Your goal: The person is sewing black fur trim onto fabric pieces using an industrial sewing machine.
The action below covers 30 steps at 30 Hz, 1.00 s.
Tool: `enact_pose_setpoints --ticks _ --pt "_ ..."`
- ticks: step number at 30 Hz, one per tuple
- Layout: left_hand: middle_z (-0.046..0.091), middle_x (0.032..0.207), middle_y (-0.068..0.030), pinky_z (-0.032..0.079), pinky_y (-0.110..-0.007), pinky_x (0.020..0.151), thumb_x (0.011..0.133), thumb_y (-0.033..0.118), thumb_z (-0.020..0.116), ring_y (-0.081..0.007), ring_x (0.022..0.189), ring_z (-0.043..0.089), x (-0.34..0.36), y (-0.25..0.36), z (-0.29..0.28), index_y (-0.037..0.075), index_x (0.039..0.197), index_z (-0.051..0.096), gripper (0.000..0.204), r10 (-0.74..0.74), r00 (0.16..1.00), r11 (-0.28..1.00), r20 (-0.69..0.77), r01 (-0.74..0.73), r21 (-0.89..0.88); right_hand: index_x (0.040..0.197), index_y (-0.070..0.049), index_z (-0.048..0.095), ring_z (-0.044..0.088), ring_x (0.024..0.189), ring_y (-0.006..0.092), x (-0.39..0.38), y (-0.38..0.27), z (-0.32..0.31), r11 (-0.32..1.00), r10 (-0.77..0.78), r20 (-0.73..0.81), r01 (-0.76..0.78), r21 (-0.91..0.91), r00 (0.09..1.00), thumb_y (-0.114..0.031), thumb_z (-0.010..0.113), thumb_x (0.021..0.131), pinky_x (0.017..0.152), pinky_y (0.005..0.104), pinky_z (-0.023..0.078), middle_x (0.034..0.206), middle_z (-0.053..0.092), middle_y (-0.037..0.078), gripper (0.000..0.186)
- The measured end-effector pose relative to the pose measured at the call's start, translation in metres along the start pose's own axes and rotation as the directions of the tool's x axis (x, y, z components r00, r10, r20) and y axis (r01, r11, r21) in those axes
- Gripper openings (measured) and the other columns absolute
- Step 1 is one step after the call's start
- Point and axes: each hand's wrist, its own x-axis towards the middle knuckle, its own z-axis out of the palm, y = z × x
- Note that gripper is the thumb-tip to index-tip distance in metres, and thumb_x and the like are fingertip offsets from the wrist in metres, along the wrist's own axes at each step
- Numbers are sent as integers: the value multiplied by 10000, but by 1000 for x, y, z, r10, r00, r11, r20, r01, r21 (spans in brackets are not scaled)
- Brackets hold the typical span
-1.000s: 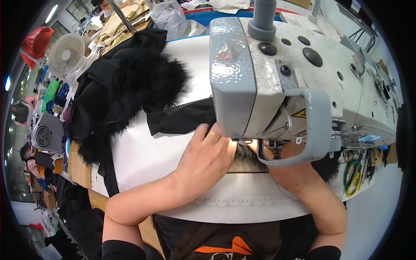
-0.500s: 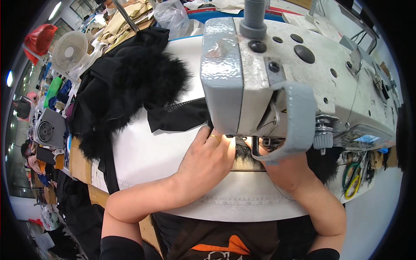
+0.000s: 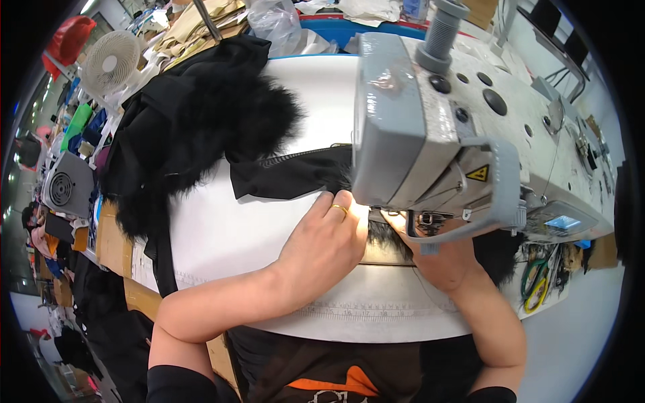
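Observation:
A grey-white sewing machine (image 3: 393, 121) stands over the work, its lamp lighting the presser foot and needle area. My left hand (image 3: 326, 242), with a ring on one finger, is closed with its fingertips on the edge of black fabric (image 3: 289, 176) just left of the needle. Under the machine head, my right hand (image 3: 447, 258) is closed around black furry trim (image 3: 388, 238). Its fingertips point toward the presser foot and are partly covered by the grey guard (image 3: 504, 195). More fur shows to the right of that hand.
A heap of black fabric with fluffy fur (image 3: 235, 111) lies on the white table (image 3: 222, 235) at left. Green-and-yellow-handled scissors (image 3: 535, 289) rest at right. A white fan (image 3: 111, 62), paper pieces and a clear plastic bag (image 3: 274, 27) are farther back.
The view has shifted, so the machine appears farther right and more of its needle side shows. Both hands keep nearly the same place at the fabric beside the presser foot.

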Motion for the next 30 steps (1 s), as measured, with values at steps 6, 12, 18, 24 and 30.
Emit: enact_pose_setpoints --ticks 6,12,18,24,30 --pt "679 1096 -147 475 -361 952 804 137 646 -277 1111 586 -12 -5 9 24 933 727 190 -11 994 994 -106 -1 -114 1341 -198 711 717 1027 250 8 -2 -8 980 23 103 -43 193 994 -40 616 879 865 398 560 1157 741 41 498" --pt "641 1028 -79 474 -358 906 801 159 647 -235 1041 576 -10 -27 14 37 957 729 215 69 961 967 -269 -130 -218 1342 -192 697 707 935 228 5 0 1 984 27 -110 -6 181 994 -4 637 814 769 413 543 990 727 -3 563" --pt "638 968 -54 466 -351 907 807 176 655 -230 1031 578 -8 -34 18 50 948 725 201 97 970 954 -222 -155 -258 1325 -178 701 639 752 228 6 3 1 951 32 -56 -13 310 998 17 657 763 698 416 502 806 624 -4 597" --pt "640 904 -53 454 -344 921 829 173 659 -241 1038 577 -5 -12 2 58 889 698 135 85 994 996 -64 -87 -22 1354 -175 691 663 820 224 7 -3 -3 959 82 30 -87 269 996 14 661 749 730 406 511 865 662 -14 635" --pt "638 899 -61 446 -376 948 839 171 663 -243 1065 574 -7 -15 8 55 873 697 126 50 993 996 -103 -57 -66 1396 -178 669 705 969 249 7 -5 1 979 112 73 -123 165 991 18 642 750 812 409 544 1068 715 22 676"
